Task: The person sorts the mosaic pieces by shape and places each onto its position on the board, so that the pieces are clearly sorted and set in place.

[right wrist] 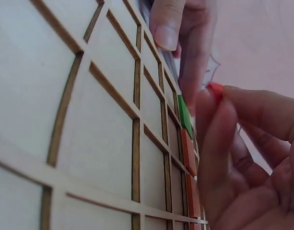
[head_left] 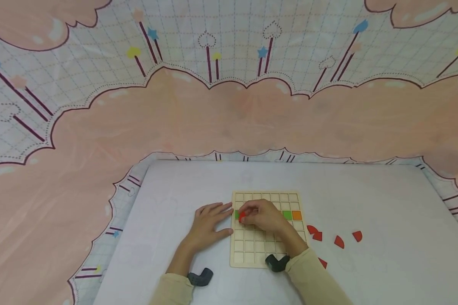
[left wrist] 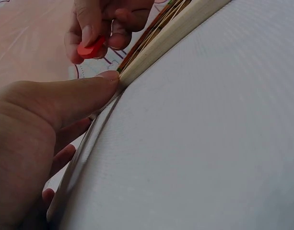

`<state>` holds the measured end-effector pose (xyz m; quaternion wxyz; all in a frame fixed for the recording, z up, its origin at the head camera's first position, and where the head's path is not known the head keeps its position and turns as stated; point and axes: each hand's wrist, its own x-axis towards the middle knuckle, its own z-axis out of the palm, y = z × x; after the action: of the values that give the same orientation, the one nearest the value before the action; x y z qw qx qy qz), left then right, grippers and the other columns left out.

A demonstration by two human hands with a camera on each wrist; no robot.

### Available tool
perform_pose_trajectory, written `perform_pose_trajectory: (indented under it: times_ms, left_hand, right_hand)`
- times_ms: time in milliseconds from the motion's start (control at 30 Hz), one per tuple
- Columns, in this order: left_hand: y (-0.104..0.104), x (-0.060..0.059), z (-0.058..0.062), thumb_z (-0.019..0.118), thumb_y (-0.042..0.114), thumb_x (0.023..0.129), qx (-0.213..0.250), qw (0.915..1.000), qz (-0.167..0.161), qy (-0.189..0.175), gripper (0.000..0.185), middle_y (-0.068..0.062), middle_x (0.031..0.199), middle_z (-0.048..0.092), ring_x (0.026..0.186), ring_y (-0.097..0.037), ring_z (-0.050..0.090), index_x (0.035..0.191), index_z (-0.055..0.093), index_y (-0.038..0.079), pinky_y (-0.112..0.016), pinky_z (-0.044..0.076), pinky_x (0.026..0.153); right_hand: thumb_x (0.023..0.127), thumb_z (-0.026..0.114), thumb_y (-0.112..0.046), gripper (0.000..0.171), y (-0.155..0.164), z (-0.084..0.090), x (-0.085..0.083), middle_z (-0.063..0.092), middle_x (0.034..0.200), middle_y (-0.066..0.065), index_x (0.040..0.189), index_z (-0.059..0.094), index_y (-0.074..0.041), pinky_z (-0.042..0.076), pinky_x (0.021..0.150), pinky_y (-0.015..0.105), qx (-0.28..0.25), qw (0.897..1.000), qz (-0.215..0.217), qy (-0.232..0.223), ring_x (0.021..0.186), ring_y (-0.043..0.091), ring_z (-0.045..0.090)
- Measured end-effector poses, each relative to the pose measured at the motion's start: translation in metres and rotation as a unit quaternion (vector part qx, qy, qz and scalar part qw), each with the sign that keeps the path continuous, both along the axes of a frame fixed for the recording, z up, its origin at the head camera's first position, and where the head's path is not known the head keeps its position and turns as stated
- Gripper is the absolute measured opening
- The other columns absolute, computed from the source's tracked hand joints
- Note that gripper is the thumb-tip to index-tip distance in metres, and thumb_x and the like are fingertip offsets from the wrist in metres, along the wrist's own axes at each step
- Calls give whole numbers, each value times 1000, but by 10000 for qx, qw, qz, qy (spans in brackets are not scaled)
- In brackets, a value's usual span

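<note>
A wooden grid board (head_left: 252, 250) lies on the white table. My right hand (head_left: 247, 215) pinches a small red piece (head_left: 242, 217) just above the board's left columns, beside a green tile (head_left: 236, 214). The left wrist view shows the red piece (left wrist: 91, 49) held between fingertips; in the right wrist view only the tip of the red piece (right wrist: 215, 87) shows. My left hand (head_left: 213, 220) lies flat on the table, its fingers straight and its thumb (left wrist: 89, 91) against the board's edge (left wrist: 170, 36). In the same row sit a green tile (head_left: 287, 215) and an orange tile (head_left: 297, 215).
Several red quarter-round pieces (head_left: 339, 242) lie loose on the table (head_left: 366, 275) right of the board. A pink and white patterned cloth (head_left: 229, 123) hangs behind and around the table. In the right wrist view a green tile (right wrist: 185, 115) and reddish tiles (right wrist: 187, 151) fill one row.
</note>
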<state>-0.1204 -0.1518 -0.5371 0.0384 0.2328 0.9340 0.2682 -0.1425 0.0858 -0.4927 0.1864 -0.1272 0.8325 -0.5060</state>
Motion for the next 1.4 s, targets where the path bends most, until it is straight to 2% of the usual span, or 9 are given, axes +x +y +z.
perform_pose_trajectory:
  times_ms: [133,300,533,767,1133,1400]
  left_hand:
    - [0,0,-1,70,49,92,-7,10000,-38,-22,65,12,161,43,150,-22,35,149,54,22,-55,20,118]
    - [-1,0,0,70,49,92,32,10000,-71,45,65,11,161,43,149,-23,36,148,55,22,-56,21,118]
    - [-2,1,0,69,51,92,-30,10000,-45,-2,65,12,161,43,150,-23,36,149,54,22,-56,21,118]
    - [-1,1,0,68,52,92,-2,10000,-41,-10,66,12,161,43,150,-23,35,149,54,22,-55,21,118]
    - [0,0,1,69,50,92,-44,10000,-19,9,65,12,161,43,149,-23,36,149,55,22,-56,21,118]
    - [0,1,2,70,50,92,-63,10000,-19,30,64,11,160,44,149,-23,37,148,55,22,-57,23,118]
  right_hand:
    - [86,79,-14,8,-2,0,2,71,83,-5,93,78,-19,50,74,32,138,9998,-99,130,79,14,62]
    - [85,81,-16,7,-4,0,3,74,83,-12,86,79,-23,50,72,29,433,9980,-10,468,77,10,62]
    - [84,82,-14,5,-8,0,5,70,77,-11,85,79,-18,48,68,25,714,9946,258,703,75,10,59]
    - [85,82,-15,5,-9,-3,6,70,83,-11,85,80,-19,50,70,25,927,9901,293,1014,78,6,59]
    - [82,85,-14,10,-7,-2,7,66,79,-10,87,77,-20,48,68,25,1116,9895,111,913,76,9,57]
    - [82,85,-13,9,-5,-3,7,66,74,-10,86,78,-18,47,63,24,1141,9894,155,886,72,9,57]
